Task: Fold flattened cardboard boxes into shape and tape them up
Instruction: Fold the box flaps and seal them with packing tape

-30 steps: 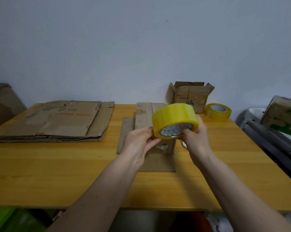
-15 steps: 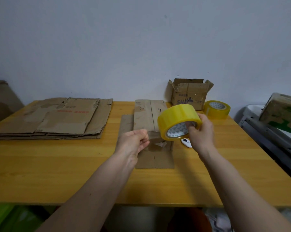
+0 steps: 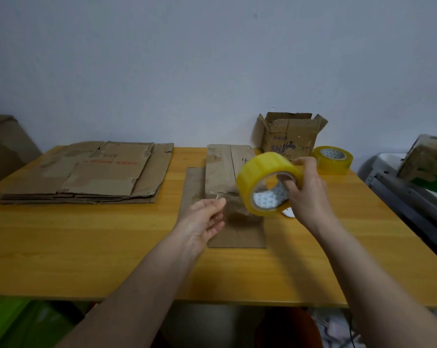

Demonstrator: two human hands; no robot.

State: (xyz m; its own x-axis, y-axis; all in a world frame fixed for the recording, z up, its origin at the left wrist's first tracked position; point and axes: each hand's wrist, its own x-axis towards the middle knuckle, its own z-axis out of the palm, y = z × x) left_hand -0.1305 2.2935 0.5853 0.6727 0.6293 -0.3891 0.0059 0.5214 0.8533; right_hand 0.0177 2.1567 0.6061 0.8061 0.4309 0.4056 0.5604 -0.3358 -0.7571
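Observation:
My right hand (image 3: 306,190) grips a yellow tape roll (image 3: 265,177), fingers through its core, held in the air above the table. My left hand (image 3: 203,219) pinches the free end of a clear tape strip (image 3: 233,208) drawn out from the roll to the left. Under both hands lies a flattened cardboard box (image 3: 227,172) on the wooden table (image 3: 87,247), with a "4" written on one panel.
A stack of flattened boxes (image 3: 92,172) lies at the left. A small open box (image 3: 291,135) and a second yellow tape roll (image 3: 334,159) stand at the back right. A small white object (image 3: 289,213) lies beside the flat box. A metal rack (image 3: 408,197) borders the right edge.
The hands have drawn apart: the roll moved right and the left hand left, pulling a strip of tape out between them.

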